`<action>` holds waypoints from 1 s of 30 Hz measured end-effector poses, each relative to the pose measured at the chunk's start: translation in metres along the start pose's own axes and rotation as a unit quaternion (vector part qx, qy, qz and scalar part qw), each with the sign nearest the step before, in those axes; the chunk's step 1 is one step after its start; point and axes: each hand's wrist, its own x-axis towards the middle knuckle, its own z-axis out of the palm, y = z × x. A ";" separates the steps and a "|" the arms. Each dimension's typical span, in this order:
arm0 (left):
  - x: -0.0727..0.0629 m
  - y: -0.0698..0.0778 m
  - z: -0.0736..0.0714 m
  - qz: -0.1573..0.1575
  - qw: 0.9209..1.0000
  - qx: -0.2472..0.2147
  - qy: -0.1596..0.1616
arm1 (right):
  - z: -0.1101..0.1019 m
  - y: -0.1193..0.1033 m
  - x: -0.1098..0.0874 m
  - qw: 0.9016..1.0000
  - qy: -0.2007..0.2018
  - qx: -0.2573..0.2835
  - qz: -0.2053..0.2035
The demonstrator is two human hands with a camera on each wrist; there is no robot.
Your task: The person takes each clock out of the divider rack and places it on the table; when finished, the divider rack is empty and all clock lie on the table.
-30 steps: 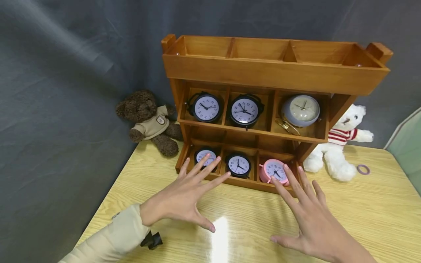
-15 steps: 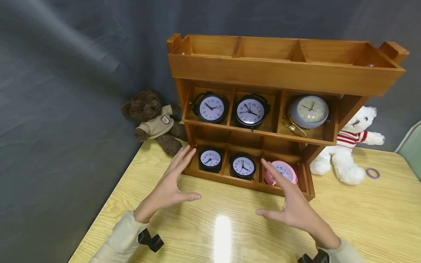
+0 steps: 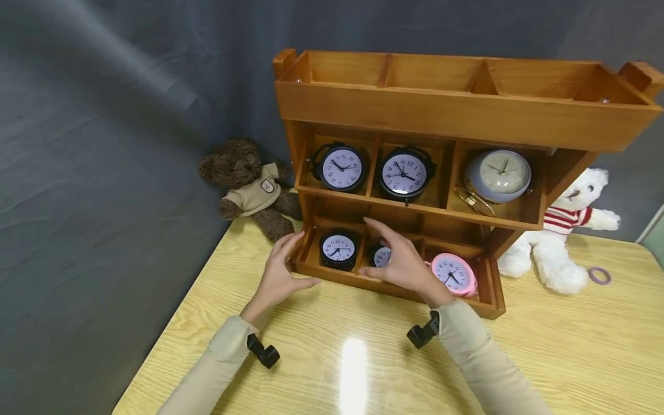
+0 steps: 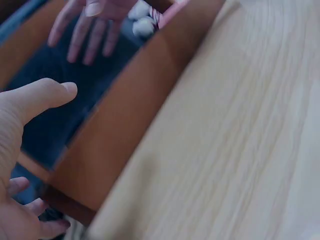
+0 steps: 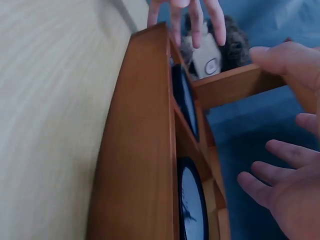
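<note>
My left hand (image 3: pixel 277 283) hovers at the left end of a wooden shelf's lower tray (image 3: pixel 381 283), thumb spread from the fingers, holding nothing. Near it, in the tray's left compartment, stands a black alarm clock (image 3: pixel 338 248). My right hand (image 3: pixel 403 262) is in front of the middle compartment, thumb and fingers apart, and partly covers a second black alarm clock (image 3: pixel 382 257). In the right compartment a pink alarm clock (image 3: pixel 452 274) leans back. The right wrist view shows the right palm (image 5: pixel 295 185) facing the shelf; neither hand visibly grips anything.
Above, the middle tier holds two black clocks (image 3: pixel 342 168) (image 3: pixel 404 174) and a grey-blue round clock (image 3: pixel 500 173). The wooden top tray (image 3: pixel 456 112) overhangs them. A brown teddy bear (image 3: pixel 254 190) sits left, a white bear (image 3: pixel 552 248) right, beside a purple ring (image 3: pixel 599 275).
My right hand has moved left from the pink clock to the middle black clock. The left hand has drawn back from the left clock to the tray's left end. The view has shifted slightly.
</note>
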 end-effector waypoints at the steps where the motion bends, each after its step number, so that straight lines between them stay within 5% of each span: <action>1: 0.003 -0.005 0.002 -0.008 1.000 0.003 0.002 | 0.004 0.002 0.008 1.000 -0.008 -0.004 0.000; 9: 0.015 -0.027 0.009 -0.032 0.999 0.032 0.009 | 0.032 0.011 0.055 0.993 -0.101 -0.059 -0.016; 17: 0.018 -0.032 0.014 -0.039 0.997 0.059 0.015 | 0.047 0.018 0.071 0.977 -0.180 -0.114 -0.017; 22: 0.017 -0.031 0.014 -0.031 0.997 0.070 0.018 | 0.049 0.023 0.071 0.972 -0.187 -0.139 -0.035; 30: 0.018 -0.036 0.010 -0.014 0.994 0.107 0.021 | 0.047 0.022 0.072 0.979 -0.175 -0.100 -0.037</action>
